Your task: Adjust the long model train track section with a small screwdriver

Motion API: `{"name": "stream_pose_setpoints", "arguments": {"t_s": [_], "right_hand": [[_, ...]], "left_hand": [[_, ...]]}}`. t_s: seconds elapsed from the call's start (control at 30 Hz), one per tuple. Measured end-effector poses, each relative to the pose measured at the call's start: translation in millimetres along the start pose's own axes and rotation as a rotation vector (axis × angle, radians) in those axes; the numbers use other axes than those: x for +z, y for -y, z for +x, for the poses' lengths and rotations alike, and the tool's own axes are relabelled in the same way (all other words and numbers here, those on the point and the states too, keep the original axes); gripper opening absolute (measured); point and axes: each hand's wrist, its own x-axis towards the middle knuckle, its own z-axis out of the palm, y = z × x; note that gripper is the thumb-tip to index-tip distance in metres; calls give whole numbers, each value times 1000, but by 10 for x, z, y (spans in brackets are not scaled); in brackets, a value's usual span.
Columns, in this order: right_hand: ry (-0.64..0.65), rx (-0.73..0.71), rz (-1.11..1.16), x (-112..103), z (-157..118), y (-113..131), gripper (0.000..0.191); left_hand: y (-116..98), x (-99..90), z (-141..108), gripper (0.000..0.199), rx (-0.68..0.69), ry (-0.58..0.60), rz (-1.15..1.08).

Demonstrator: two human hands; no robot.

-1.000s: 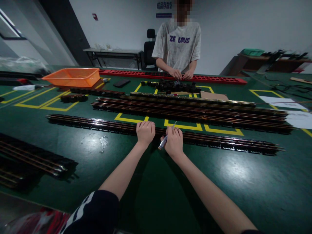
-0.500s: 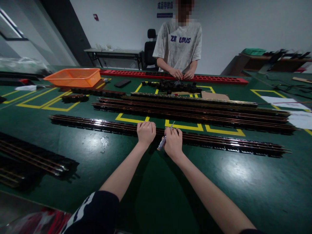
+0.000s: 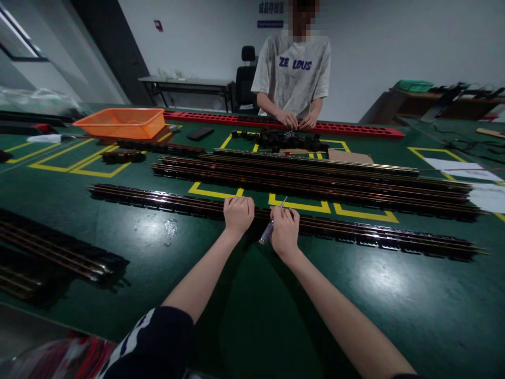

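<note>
Two hands are working at the middle of one long black strip [image 3: 323,226], which is lying across the green table [image 3: 268,310]. On the strip, the left hand [image 3: 239,215] is resting with curled fingers (whether they're pinching it, I can't tell); the right hand [image 3: 285,230] is gripping a slender screwdriver-like tool [image 3: 266,233]. Progress? This strip is seemingly mid-handling, its finished share not showing. Beyond it, similar strips [image 3: 311,179] are lying untouched; nearer its left end, others [image 3: 59,247] are waiting, also untouched.
</note>
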Motion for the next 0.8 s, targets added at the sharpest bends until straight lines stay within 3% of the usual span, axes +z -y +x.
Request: {"name": "stream_pose_setpoints", "arguments": {"t_s": [0.27, 0.6, 0.8], "right_hand": [[-26, 9, 89, 17, -15, -123, 17], [-40, -116, -73, -4, 0, -189, 18], [-38, -100, -98, -14, -8, -165, 14]], "left_hand": [[1, 4, 4, 41, -5, 4, -3], [2, -2, 0, 41, -11, 13, 2], [6, 6, -6, 41, -21, 32, -5]]}}
